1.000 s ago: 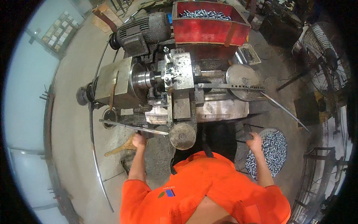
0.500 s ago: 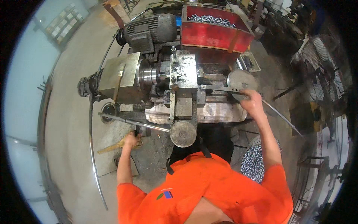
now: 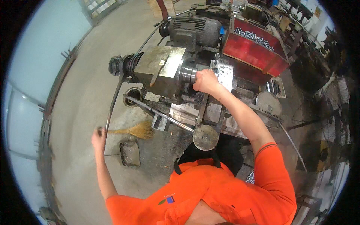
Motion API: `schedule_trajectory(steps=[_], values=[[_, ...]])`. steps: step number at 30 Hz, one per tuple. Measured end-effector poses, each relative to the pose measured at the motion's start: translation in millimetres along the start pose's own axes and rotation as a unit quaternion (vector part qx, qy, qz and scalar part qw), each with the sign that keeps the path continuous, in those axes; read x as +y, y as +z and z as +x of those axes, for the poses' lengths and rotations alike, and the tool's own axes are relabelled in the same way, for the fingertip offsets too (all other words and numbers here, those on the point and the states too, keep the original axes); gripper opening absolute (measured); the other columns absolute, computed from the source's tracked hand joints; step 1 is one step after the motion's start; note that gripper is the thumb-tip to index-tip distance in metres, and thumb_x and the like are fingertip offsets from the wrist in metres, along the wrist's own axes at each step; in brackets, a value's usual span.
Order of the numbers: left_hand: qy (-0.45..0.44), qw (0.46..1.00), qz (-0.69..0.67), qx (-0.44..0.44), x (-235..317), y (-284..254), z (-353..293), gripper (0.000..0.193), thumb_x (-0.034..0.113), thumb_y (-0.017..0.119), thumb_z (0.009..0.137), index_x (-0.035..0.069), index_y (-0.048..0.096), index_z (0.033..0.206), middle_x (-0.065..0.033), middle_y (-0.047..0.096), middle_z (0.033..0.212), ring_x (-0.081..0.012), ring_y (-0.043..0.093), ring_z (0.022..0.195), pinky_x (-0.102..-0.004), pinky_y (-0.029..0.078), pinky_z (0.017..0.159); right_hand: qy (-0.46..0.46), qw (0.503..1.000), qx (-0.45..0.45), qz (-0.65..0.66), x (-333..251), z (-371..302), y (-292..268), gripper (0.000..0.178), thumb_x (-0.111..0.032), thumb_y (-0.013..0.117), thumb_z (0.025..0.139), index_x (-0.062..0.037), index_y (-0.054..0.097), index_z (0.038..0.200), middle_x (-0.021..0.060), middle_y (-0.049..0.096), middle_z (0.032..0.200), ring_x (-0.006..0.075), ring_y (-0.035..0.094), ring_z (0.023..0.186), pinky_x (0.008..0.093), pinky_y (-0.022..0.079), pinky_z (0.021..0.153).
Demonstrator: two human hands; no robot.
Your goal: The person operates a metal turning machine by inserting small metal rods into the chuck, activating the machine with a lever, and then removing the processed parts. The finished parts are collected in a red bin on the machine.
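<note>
My left hand (image 3: 98, 138) is out to the left, low over the floor, closed around the lower end of a long curved metal lever (image 3: 112, 105) that rises to the pulley end of a grey lathe (image 3: 161, 67). My right hand (image 3: 205, 80) is stretched forward with its fingers curled against the lathe's spindle chuck (image 3: 186, 75). Anything inside that fist is hidden. Orange sleeves cover both of my upper arms.
An electric motor (image 3: 191, 26) sits behind the headstock. A red bin (image 3: 247, 50) of metal parts stands at the back right. A round handwheel (image 3: 205, 137) and a straight bar (image 3: 161, 114) jut toward me. A straw broom (image 3: 133, 130) and a dustpan (image 3: 130, 153) lie on the concrete floor.
My right hand has gone from a heap of metal pieces at my right, past the round disc, to the chuck. My left hand slid left and now grips the long lever.
</note>
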State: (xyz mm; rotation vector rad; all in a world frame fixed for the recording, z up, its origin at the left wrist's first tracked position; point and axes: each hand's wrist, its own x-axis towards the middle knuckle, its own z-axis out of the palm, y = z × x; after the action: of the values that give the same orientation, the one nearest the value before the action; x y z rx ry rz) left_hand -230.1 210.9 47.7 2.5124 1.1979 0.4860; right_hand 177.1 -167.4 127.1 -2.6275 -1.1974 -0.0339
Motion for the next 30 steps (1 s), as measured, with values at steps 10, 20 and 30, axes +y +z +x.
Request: schedule_trajectory(steps=[10, 20, 30], values=[[-0.07, 0.985, -0.115, -0.108, 0, 14, 30, 0.062, 0.054, 0.04, 0.091, -0.002, 0.064, 0.083, -0.0158, 0.062, 0.062, -0.0239, 0.061, 0.051, -0.0353, 0.049, 0.05, -0.004, 0.999, 0.015, -0.039, 5, 1, 5, 0.03, -0.023, 0.062, 0.06, -0.0016, 0.068, 0.08, 0.016, 0.066, 0.086, 0.0318, 0.06, 0.089, 0.0416, 0.047, 0.082], [-0.089, 0.991, 0.101, 0.014, 101, 35, -48, 0.043, 0.041, 0.064, 0.072, 0.002, 0.064, 0.091, -0.0211, 0.064, 0.081, -0.0396, 0.062, 0.08, -0.0472, 0.047, 0.071, 0.0, 1.0, 0.003, 0.0, 6, 5, 11, 0.027, -0.02, 0.064, 0.057, -0.0013, 0.069, 0.077, 0.0179, 0.066, 0.085, 0.0325, 0.061, 0.085, 0.0403, 0.05, 0.079], [-0.054, 0.992, 0.1, 0.046, 115, 39, -56, 0.041, 0.035, 0.065, 0.073, 0.001, 0.058, 0.095, -0.0235, 0.063, 0.081, -0.0402, 0.061, 0.079, -0.0476, 0.047, 0.071, 0.075, 0.97, 0.219, -0.074, 98, -16, -108, 0.042, -0.021, 0.06, 0.061, -0.0064, 0.065, 0.1, 0.023, 0.048, 0.123, 0.0408, 0.048, 0.107, 0.0446, 0.044, 0.087]])
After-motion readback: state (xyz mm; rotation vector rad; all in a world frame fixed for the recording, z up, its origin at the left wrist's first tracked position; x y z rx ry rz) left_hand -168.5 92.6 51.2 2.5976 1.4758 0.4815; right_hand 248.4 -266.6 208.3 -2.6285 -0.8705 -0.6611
